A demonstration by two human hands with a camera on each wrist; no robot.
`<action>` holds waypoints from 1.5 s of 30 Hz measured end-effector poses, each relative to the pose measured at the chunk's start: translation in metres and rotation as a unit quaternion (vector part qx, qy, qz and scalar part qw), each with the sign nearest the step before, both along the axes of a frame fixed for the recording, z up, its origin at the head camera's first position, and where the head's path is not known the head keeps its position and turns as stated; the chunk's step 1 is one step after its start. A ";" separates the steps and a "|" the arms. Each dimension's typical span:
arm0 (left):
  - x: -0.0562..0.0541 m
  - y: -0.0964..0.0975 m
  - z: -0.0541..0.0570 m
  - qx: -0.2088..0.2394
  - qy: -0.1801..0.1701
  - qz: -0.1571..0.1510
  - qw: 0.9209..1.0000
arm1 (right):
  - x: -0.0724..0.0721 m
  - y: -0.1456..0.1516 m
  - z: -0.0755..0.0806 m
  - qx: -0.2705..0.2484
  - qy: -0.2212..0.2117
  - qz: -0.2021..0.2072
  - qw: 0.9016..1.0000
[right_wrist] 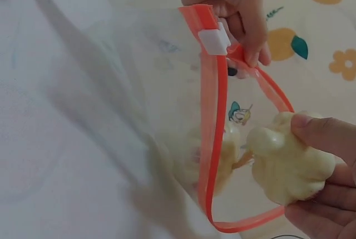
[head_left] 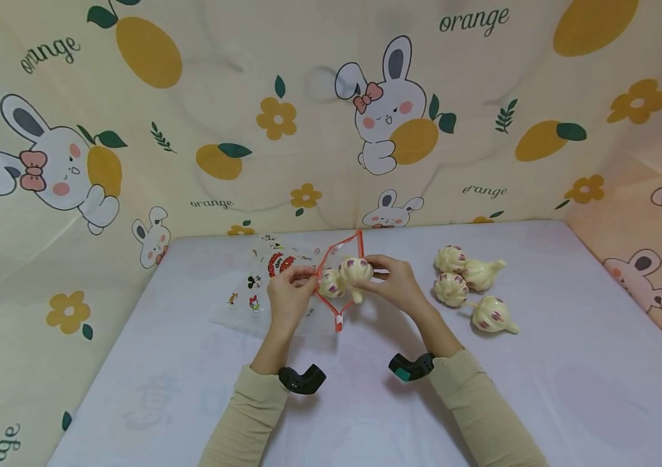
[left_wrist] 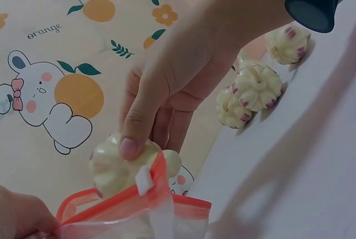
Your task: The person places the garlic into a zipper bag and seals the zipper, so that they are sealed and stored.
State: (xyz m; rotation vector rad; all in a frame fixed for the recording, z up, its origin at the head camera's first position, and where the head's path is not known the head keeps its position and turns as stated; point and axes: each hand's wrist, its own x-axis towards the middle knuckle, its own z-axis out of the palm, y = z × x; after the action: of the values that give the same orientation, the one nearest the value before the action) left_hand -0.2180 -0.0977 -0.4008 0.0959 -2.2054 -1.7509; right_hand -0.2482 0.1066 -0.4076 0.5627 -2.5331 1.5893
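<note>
A clear slider bag (head_left: 263,311) with cartoon prints and a red zip edge lies across the table, its mouth spread wide toward the right. My left hand (head_left: 290,298) pinches the red rim on the far side of the opening. Between the thumb and fingers of my right hand (head_left: 400,283) is a garlic bulb (head_left: 357,268), cream with purple streaks, held at the bag's mouth. A second garlic bulb (right_wrist: 227,158) shows through the clear plastic, just inside the opening. The white slider (right_wrist: 214,40) sits at one end of the red zip.
To the right, several garlic bulbs (head_left: 479,275) lie grouped on the white tabletop (head_left: 570,363), one (head_left: 492,314) nearer the front. A printed cloth backdrop (head_left: 319,162) rises behind the table. Each wrist wears a black camera (head_left: 303,379).
</note>
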 end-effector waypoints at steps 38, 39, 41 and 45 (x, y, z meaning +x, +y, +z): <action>0.001 0.004 0.002 0.005 0.042 -0.006 0.999 | 0.010 -0.021 -0.008 0.081 0.057 -0.026 0.995; 0.001 0.004 0.003 0.005 0.039 -0.006 0.999 | 0.010 -0.021 -0.008 0.083 0.056 -0.021 0.995; 0.002 0.004 0.003 0.005 0.033 -0.006 0.999 | 0.011 -0.021 -0.008 0.083 0.054 -0.012 0.995; 0.001 0.003 0.002 0.010 0.030 -0.012 0.999 | 0.011 -0.021 -0.007 0.077 0.052 -0.013 0.996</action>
State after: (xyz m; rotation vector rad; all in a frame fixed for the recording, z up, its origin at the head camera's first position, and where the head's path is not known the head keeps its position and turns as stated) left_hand -0.2165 -0.0945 -0.3991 0.0212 -2.1559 -1.7639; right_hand -0.2368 0.0852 -0.4148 0.6080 -2.5885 1.3281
